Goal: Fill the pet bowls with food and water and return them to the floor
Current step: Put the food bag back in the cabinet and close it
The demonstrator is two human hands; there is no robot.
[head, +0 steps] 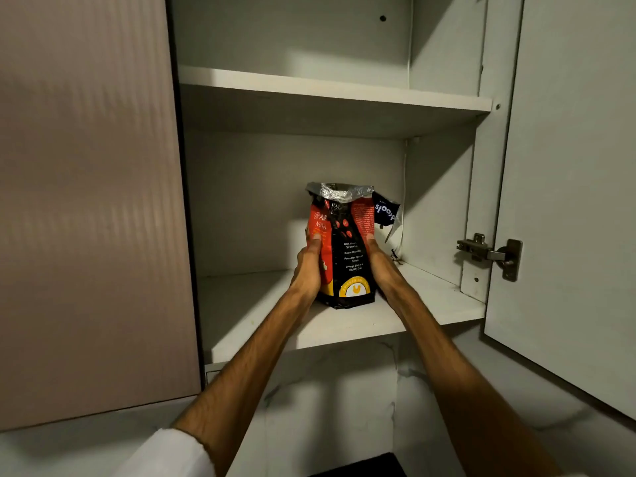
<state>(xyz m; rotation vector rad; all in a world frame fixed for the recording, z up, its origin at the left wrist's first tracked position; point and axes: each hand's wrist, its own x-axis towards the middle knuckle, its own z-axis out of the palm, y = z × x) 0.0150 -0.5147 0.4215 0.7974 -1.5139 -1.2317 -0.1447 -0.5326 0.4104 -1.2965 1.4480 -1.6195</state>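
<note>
A red and black pet food bag [347, 256] stands upright on the lower shelf [261, 315] of an open wall cabinet. Its silver-lined top is torn open, and a dark flap hangs to the right. My left hand [308, 266] grips the bag's left side with the thumb on its front. On the other side my right hand [380, 266] grips it the same way. Both forearms reach up into the cabinet. No pet bowls are in view.
The cabinet's right door [564, 187] is swung open with a metal hinge [488, 254] on it. A closed ribbed door [89, 201] fills the left. The upper shelf [330, 89] is bare. Marble-patterned wall tile [344, 401] lies below the cabinet.
</note>
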